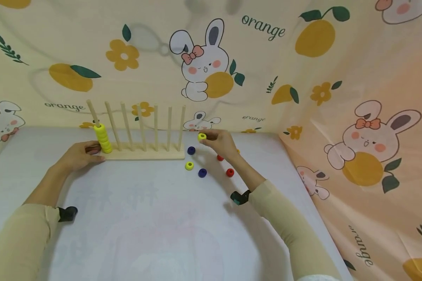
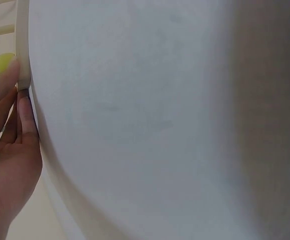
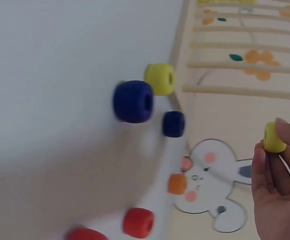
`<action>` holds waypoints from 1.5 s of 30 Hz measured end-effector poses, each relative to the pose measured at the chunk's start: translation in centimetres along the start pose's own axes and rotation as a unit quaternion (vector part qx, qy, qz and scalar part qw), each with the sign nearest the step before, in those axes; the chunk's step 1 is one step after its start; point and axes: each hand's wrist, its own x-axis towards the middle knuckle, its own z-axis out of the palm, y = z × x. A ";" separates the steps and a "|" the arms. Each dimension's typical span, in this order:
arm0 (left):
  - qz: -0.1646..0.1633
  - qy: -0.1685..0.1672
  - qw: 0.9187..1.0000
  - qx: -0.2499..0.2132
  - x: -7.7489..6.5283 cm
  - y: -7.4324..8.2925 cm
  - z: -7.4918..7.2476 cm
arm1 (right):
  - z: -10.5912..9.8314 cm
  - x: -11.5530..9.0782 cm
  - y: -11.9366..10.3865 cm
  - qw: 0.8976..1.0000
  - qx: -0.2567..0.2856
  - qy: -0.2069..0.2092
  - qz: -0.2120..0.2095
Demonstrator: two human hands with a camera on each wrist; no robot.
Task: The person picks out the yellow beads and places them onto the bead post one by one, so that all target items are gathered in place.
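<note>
My right hand point(image 1: 222, 143) pinches a yellow bead point(image 1: 202, 136) between thumb and fingertips, raised above the table to the right of a wooden peg rack point(image 1: 144, 155). The right wrist view shows this bead's hole facing sideways. At the rack's left end, my left hand point(image 1: 81, 155) grips the base, thumb along the front edge. Several yellow beads point(image 1: 103, 138) are stacked on the leftmost peg; the other pegs are bare. In the left wrist view, part of that stack shows beside the thumb.
Loose on the table point(image 1: 144, 218) right of the rack lie another yellow bead point(image 1: 189, 166), a blue bead point(image 1: 191, 150), a second blue bead point(image 1: 202, 173), a red bead point(image 1: 230, 172), another red bead point(image 1: 220, 157) and an orange bead point(image 3: 177, 184). A printed cloth point(image 1: 267, 113) hangs behind.
</note>
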 end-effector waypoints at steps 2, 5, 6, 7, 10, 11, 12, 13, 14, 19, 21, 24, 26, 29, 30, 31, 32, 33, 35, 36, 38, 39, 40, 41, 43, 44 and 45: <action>-0.002 -0.001 1.000 -0.004 0.0 -0.2 0.0 | -0.3 0.2 -0.7 1.000 0.004 -0.006 -0.010; -0.005 -0.001 1.000 -0.005 0.0 -0.6 -0.1 | -0.7 0.6 -1.8 1.000 0.014 -0.012 -0.023; -0.006 -0.002 1.000 -0.005 -0.1 -0.6 -0.1 | -0.8 0.7 -2.2 0.999 0.017 -0.013 -0.029; -0.005 -0.002 1.000 -0.005 -0.1 -0.7 -0.1 | -0.9 0.8 -2.6 0.999 0.018 -0.013 -0.035; -0.002 -0.002 1.000 -0.005 0.0 -0.7 -0.2 | -1.3 1.0 -3.5 0.998 0.018 -0.010 -0.053; -0.001 -0.002 1.000 -0.006 0.0 -0.7 -0.2 | -1.4 1.1 -3.7 0.998 0.015 -0.010 -0.055; 0.000 -0.003 1.000 -0.006 0.0 -0.7 -0.2 | -1.5 1.1 -3.9 0.998 0.011 -0.009 -0.058; 0.001 -0.004 1.000 -0.007 0.1 -0.7 -0.2 | -1.6 1.2 -4.2 0.998 0.006 -0.008 -0.062; 0.002 -0.005 1.000 -0.008 0.1 -0.7 -0.2 | -1.7 1.3 -4.4 0.998 0.002 -0.007 -0.066; 0.008 -0.005 1.000 -0.002 0.4 -0.6 -0.6 | -2.4 2.3 -6.1 0.995 -0.003 0.000 -0.100; 0.008 -0.003 1.000 0.002 0.5 -0.4 -0.8 | -2.6 2.7 -6.8 0.994 0.002 0.002 -0.113; 0.003 -0.004 1.000 0.000 0.5 0.0 -0.9 | -2.8 3.0 -7.8 0.992 0.000 0.008 -0.124; 0.000 -0.007 1.000 -0.003 0.4 0.2 -0.9 | -2.8 3.1 -8.4 0.992 0.001 0.011 -0.128; 0.000 -0.008 1.000 -0.004 0.4 0.4 -0.8 | -2.7 3.3 -9.3 0.990 0.002 0.016 -0.143; 0.000 -0.007 1.000 -0.003 0.4 0.4 -0.8 | -2.6 3.3 -9.6 0.989 0.004 0.018 -0.147; 0.000 -0.006 1.000 -0.002 0.4 0.4 -0.8 | -2.5 3.4 -9.9 0.988 0.003 0.020 -0.151; 0.000 -0.005 1.000 0.001 0.4 0.4 -0.8 | -2.4 3.4 -10.2 0.988 0.002 0.022 -0.154; -0.001 -0.005 1.000 0.001 0.5 0.4 -0.8 | -2.3 3.5 -10.5 0.987 0.002 0.023 -0.158; -0.005 -0.006 1.000 0.002 0.6 0.3 -0.8 | -2.1 3.7 -11.0 0.986 0.000 0.022 -0.162; -0.008 -0.007 1.000 0.003 0.6 0.2 -0.7 | -2.0 3.8 -11.2 0.986 0.002 0.020 -0.163; -0.011 -0.007 1.000 0.000 0.7 0.1 -0.6 | -1.8 3.9 -11.6 0.986 0.004 0.016 -0.163; -0.013 -0.008 1.000 -0.004 0.7 0.0 -0.6 | -1.8 4.0 -11.8 0.986 0.004 0.014 -0.164; -0.014 -0.006 1.000 -0.004 0.7 -0.1 -0.5 | -1.6 4.1 -12.0 0.986 0.002 0.011 -0.164; -0.014 -0.006 1.000 -0.005 0.7 -0.1 -0.5 | -1.5 4.2 -12.2 0.987 0.000 0.008 -0.163; -0.011 -0.005 1.000 -0.009 0.7 -0.3 -0.3 | -1.2 4.4 -12.4 0.986 -0.004 0.002 -0.164; -0.009 -0.005 1.000 -0.011 0.6 -0.3 -0.3 | -1.1 4.5 -12.5 0.986 -0.005 -0.002 -0.166; -0.009 -0.006 1.000 -0.011 0.6 -0.4 -0.2 | -0.9 4.6 -12.6 0.986 -0.006 -0.006 -0.167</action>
